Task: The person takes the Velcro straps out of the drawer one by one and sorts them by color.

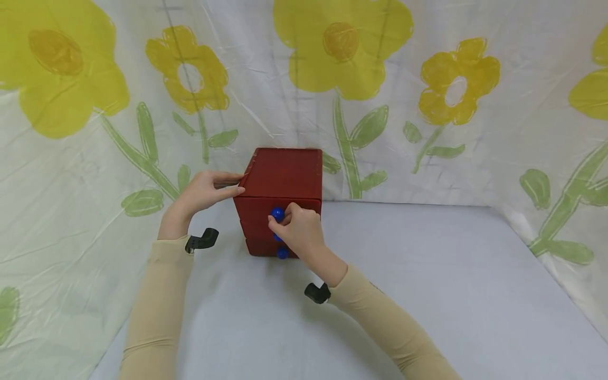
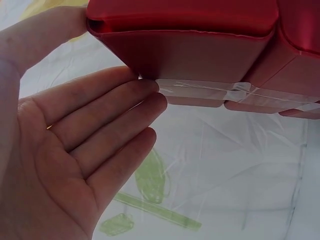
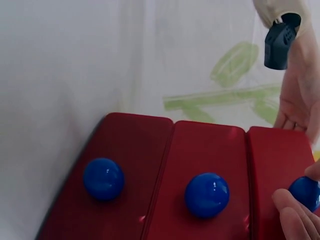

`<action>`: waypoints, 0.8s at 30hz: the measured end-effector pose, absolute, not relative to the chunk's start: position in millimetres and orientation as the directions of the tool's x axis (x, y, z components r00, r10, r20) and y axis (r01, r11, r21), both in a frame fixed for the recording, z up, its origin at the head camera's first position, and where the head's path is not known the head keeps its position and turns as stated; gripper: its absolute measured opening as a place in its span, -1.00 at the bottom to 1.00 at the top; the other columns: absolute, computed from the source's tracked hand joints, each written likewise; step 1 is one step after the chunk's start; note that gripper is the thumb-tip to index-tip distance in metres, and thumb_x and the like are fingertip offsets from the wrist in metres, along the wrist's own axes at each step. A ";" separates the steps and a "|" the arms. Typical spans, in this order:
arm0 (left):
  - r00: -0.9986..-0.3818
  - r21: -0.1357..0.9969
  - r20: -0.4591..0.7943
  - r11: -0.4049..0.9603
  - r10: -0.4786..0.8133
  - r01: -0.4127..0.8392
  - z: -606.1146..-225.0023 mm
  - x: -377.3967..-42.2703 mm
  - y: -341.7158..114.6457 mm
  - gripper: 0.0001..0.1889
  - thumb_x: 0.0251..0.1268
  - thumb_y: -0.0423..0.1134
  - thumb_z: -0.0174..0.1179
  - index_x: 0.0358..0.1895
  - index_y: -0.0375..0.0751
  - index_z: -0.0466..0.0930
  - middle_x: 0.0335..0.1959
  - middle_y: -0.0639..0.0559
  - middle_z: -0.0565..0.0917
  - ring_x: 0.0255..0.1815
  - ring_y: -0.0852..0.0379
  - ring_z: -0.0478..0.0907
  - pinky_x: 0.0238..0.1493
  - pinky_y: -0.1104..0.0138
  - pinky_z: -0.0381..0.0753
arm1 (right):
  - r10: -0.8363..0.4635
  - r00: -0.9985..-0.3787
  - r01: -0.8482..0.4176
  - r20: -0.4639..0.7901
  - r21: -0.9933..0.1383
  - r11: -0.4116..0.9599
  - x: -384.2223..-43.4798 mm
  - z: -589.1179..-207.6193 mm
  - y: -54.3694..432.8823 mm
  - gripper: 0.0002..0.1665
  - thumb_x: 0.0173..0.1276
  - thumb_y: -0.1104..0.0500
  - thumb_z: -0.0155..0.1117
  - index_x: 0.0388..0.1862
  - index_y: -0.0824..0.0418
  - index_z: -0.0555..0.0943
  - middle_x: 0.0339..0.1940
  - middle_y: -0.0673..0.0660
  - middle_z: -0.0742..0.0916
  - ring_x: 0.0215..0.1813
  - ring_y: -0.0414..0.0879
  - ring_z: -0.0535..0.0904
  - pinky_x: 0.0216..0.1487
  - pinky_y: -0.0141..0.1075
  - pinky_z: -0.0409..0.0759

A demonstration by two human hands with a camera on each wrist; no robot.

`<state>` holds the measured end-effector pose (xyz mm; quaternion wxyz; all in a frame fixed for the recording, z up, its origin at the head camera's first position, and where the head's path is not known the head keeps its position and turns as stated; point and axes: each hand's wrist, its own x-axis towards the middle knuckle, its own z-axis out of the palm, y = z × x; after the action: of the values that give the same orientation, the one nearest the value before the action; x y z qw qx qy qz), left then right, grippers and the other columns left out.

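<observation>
A small red drawer cabinet (image 1: 287, 171) stands on the table, its front carrying three drawers with round blue knobs. My right hand (image 1: 304, 229) pinches the top drawer's knob (image 3: 305, 192) between thumb and fingers. Below it are the middle knob (image 3: 207, 195), mostly covered by the hand in the head view, and the bottom knob (image 1: 282, 253). With fingers straight, my left hand (image 1: 204, 190) touches the cabinet's upper left side. In the left wrist view the thumb rests at the top corner and the fingertips are by clear tape (image 2: 200, 91) on the cabinet.
A white cloth-like surface (image 1: 427, 274) covers the table. Behind and beside it hangs a pale sheet (image 1: 256, 68) printed with yellow flowers, close to the cabinet's back. Black wrist devices (image 1: 203, 240) sit on both wrists.
</observation>
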<state>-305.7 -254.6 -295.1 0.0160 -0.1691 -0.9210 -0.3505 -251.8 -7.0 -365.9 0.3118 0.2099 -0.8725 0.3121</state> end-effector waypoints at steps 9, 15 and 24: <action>-0.942 0.641 0.135 0.698 0.307 0.319 -293.7 -304.9 -253.9 -0.36 0.14 0.23 0.22 0.26 0.03 0.49 0.26 -0.07 0.51 0.26 -0.12 0.46 0.22 -0.09 0.42 | -0.183 -0.710 -0.576 0.680 -0.413 0.705 -243.7 -366.3 -5.6 -0.62 0.13 -0.07 0.40 -0.61 0.18 0.54 -0.69 -0.02 0.69 -0.68 -0.30 0.55 -0.66 -0.65 0.35; -0.942 0.632 0.144 0.704 0.303 0.324 -294.5 -305.1 -254.8 -0.37 0.14 0.23 0.22 0.25 0.03 0.50 0.23 -0.08 0.54 0.24 -0.13 0.48 0.20 -0.09 0.45 | -0.201 -0.704 -0.592 0.681 -0.406 0.696 -236.4 -366.1 -5.3 -0.63 0.13 -0.07 0.39 -0.60 0.17 0.55 -0.69 -0.03 0.68 -0.70 -0.30 0.53 -0.67 -0.66 0.33; -0.940 0.636 0.142 0.699 0.309 0.326 -294.2 -304.1 -254.9 -0.37 0.14 0.23 0.22 0.25 0.01 0.50 0.24 -0.09 0.53 0.25 -0.15 0.46 0.21 -0.10 0.44 | -0.227 -0.680 -0.611 0.697 -0.368 0.701 -222.4 -365.3 -4.2 -0.63 0.13 -0.06 0.39 -0.62 0.16 0.53 -0.69 -0.04 0.68 -0.71 -0.30 0.51 -0.66 -0.66 0.30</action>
<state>-304.1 -254.9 -294.2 0.0120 -0.1722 -0.9217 -0.3473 -222.4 -4.2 -365.3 0.3181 0.2420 -0.8657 0.3014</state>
